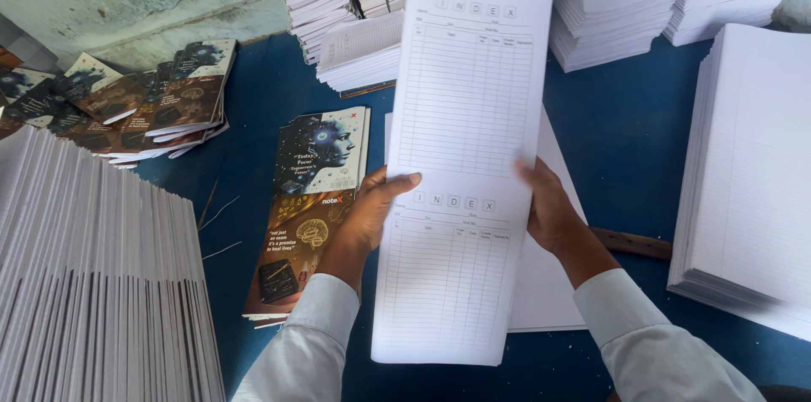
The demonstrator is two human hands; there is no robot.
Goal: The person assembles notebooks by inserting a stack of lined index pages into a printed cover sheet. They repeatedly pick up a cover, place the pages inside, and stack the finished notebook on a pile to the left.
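Both hands grip one long printed sheet [460,174], a tall white page ruled as two table forms, one above the other. Left hand [372,212] pinches the sheet's left edge near mid-height, thumb laid across the front, other fingers hidden behind the paper. Right hand [549,208] clamps the right edge at about the same height, fingers curled round the back, only the thumb side visible. Sheet is lifted off the blue table [625,132], top end tilted away toward the far stacks.

Directly under the sheet: a low pile of plain white sheets [545,284], partly covered by it. Just left of the left hand, a stack of dark printed covers [312,199] with a head-and-brain picture, touching the wrist area. Far left, more of the same covers, fanned out loosely [144,102]. Near left corner: a big leaning stack of page bundles [93,284], edges toward the camera. Right side: a thick stack of ruled paper [752,182], well apart from the right hand. A brown wooden strip [634,243] lies just beside the right wrist. Along the far edge, several tall white paper stacks [608,5] crowd the table behind the sheet's top.
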